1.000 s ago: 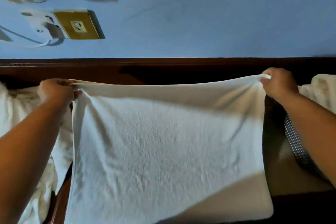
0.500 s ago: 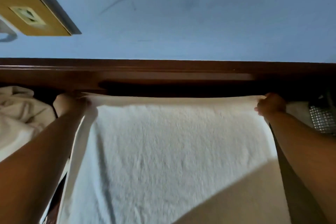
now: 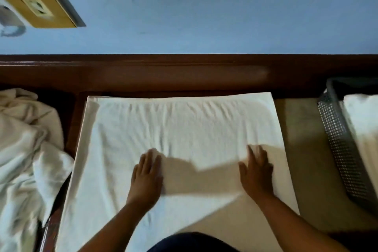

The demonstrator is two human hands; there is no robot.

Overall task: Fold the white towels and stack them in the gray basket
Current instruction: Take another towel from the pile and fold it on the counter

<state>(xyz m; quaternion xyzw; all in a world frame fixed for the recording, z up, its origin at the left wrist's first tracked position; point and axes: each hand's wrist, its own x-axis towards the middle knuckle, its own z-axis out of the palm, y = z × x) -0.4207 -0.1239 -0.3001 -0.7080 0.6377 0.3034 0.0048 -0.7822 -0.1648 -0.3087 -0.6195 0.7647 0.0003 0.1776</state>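
Note:
A white towel (image 3: 184,127) lies spread flat on the surface in front of me, its far edge along the dark wooden ledge. My left hand (image 3: 146,178) rests flat on the towel's near middle, fingers straight. My right hand (image 3: 256,172) lies flat on it further right, fingers straight as well. The gray mesh basket (image 3: 337,145) stands at the right edge with a folded white towel (image 3: 364,120) inside. A pile of crumpled white towels (image 3: 26,155) sits at the left.
A dark wooden ledge (image 3: 184,73) runs across the back below a blue wall. A yellow socket plate (image 3: 41,5) hangs on the wall at upper left. A beige strip of surface (image 3: 300,139) separates the towel from the basket.
Both hands let go of the towel's far corners and drew back toward me. The towel now lies flat, and both palms rest on its near part.

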